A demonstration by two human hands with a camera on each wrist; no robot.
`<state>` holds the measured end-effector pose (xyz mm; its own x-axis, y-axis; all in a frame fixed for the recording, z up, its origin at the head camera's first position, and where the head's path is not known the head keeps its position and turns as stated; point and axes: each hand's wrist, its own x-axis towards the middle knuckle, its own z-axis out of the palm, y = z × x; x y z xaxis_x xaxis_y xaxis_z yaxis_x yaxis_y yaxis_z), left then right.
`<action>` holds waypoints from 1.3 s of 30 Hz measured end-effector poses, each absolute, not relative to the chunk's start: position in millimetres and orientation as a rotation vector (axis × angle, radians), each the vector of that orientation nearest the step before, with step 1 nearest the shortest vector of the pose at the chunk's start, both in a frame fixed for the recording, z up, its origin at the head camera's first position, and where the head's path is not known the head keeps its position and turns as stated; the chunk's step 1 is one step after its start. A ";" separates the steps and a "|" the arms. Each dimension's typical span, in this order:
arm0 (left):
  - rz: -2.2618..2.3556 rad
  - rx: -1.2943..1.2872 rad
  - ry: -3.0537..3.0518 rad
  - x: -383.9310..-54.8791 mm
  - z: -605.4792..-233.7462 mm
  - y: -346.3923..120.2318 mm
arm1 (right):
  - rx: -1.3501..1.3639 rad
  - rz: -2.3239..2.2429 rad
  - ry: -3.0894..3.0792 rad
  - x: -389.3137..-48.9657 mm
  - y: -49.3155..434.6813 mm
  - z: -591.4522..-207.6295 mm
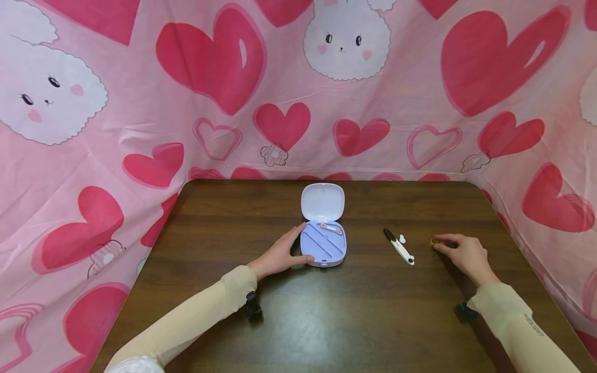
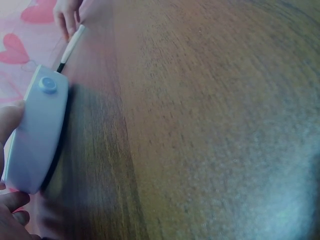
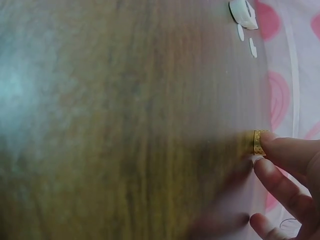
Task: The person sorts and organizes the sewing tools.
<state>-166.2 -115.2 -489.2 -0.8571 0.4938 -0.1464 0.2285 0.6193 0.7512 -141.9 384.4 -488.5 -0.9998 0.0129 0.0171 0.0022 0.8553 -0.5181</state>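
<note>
A lavender case [image 1: 313, 254] stands on the table with its white inner lid [image 1: 323, 202] raised at the back. Its tray has slanted dividers, and a small orange-and-white wound bundle [image 1: 331, 228] lies in the rear slot. My left hand [image 1: 281, 253] grips the case's left side, thumb at the front corner and fingers along the back left edge. To the right, my right hand [image 1: 465, 256] pinches a gold ring thimble [image 3: 258, 142] with a dotted surface between its fingertips, at the tabletop.
A slim white tool [image 1: 402, 251] with a black end lies between the case and my right hand. Beside it is a small white rounded piece [image 1: 402, 239]. Pink heart-print cloth [image 1: 322, 140] hangs behind the dark wooden table [image 1: 224, 207] and along both sides.
</note>
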 end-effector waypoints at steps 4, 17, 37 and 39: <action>1.097 0.580 2.500 -165.9 -489.0 -115.1 | -0.003 0.808 -3.003 -143.6 383.3 -489.3; 1.104 0.577 2.496 -166.4 -489.1 -115.8 | -0.045 0.872 -3.022 -145.0 377.6 -482.3; 1.103 0.576 2.495 -166.8 -488.0 -115.2 | 0.113 0.872 -2.822 -145.5 348.2 -467.9; 1.104 0.570 2.493 -166.5 -488.2 -115.2 | 0.136 0.871 -2.804 -146.2 344.4 -467.2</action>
